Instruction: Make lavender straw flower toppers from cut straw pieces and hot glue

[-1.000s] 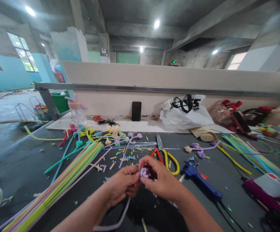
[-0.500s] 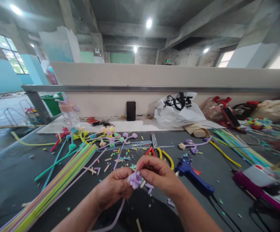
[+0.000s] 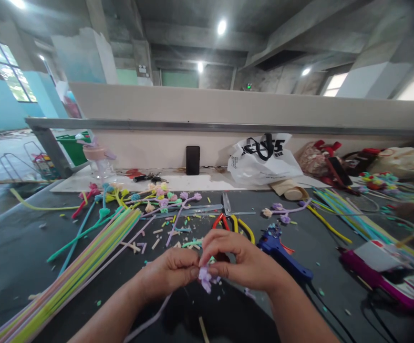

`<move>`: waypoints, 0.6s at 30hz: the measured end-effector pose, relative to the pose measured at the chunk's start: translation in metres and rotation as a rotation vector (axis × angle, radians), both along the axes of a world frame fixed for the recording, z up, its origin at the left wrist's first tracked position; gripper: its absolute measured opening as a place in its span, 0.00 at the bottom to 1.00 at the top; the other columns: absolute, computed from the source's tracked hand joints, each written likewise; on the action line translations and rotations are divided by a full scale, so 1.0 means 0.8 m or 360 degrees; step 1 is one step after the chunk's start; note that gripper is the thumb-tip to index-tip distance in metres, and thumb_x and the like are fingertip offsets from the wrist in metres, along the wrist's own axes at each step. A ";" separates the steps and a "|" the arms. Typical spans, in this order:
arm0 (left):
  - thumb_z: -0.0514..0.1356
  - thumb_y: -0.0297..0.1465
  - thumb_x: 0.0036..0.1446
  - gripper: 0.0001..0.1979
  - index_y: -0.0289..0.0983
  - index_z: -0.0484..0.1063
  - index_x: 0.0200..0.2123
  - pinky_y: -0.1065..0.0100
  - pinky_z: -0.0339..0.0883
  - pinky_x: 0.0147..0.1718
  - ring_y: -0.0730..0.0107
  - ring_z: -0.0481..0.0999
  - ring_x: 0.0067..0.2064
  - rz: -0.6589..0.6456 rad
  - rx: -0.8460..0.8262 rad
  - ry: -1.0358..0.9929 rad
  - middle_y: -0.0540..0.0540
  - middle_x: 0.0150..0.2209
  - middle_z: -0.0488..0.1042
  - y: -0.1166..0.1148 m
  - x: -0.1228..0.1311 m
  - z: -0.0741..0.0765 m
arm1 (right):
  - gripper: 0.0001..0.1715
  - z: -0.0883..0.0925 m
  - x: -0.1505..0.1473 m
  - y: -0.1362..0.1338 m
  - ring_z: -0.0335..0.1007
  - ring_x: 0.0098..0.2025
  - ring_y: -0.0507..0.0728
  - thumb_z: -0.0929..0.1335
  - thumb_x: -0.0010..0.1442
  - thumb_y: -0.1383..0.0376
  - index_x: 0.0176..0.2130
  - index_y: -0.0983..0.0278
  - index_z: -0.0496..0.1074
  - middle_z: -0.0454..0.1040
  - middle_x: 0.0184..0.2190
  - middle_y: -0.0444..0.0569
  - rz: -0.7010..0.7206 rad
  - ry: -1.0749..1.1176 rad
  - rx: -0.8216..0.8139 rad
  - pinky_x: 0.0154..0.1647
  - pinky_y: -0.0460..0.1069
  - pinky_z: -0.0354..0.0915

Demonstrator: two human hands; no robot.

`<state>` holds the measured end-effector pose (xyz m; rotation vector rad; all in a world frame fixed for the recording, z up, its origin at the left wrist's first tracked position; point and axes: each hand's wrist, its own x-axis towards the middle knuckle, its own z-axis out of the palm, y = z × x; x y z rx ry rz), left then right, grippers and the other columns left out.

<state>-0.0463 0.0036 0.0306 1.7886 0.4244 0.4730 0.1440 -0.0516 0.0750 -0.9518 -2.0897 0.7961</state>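
Together, left hand (image 3: 169, 276) and right hand (image 3: 244, 264) pinch shut on the lilac foam flower (image 3: 205, 277) near the tabletop's (image 3: 21, 252) front edge, steadying its stem.

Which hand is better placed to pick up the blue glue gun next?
Right. The right hand lies just beside the blue glue gun; the left hand is farther off, gripping the purple flower at its stem.
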 end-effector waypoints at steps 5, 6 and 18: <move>0.53 0.36 0.56 0.16 0.36 0.65 0.18 0.71 0.52 0.29 0.71 0.58 0.27 -0.0141 0.0168 0.0045 0.51 0.21 0.58 0.002 -0.004 0.004 | 0.05 -0.003 -0.001 -0.002 0.69 0.37 0.52 0.69 0.54 0.69 0.33 0.62 0.76 0.70 0.32 0.46 0.0008 -0.0106 0.0048 0.39 0.47 0.65; 0.53 0.36 0.56 0.17 0.36 0.63 0.17 0.71 0.52 0.29 0.71 0.58 0.27 -0.0150 0.0171 0.0054 0.52 0.21 0.57 0.003 -0.004 0.005 | 0.06 -0.004 -0.002 -0.002 0.69 0.37 0.52 0.68 0.54 0.70 0.34 0.63 0.76 0.70 0.32 0.46 0.0004 -0.0127 0.0070 0.39 0.47 0.65; 0.53 0.43 0.56 0.21 0.35 0.63 0.18 0.71 0.46 0.23 0.75 0.53 0.23 -0.0196 -0.0062 0.0043 0.53 0.19 0.56 0.010 -0.007 -0.002 | 0.07 -0.001 -0.011 -0.012 0.65 0.35 0.53 0.64 0.57 0.71 0.33 0.62 0.71 0.71 0.32 0.47 -0.0158 -0.0647 0.0486 0.33 0.47 0.59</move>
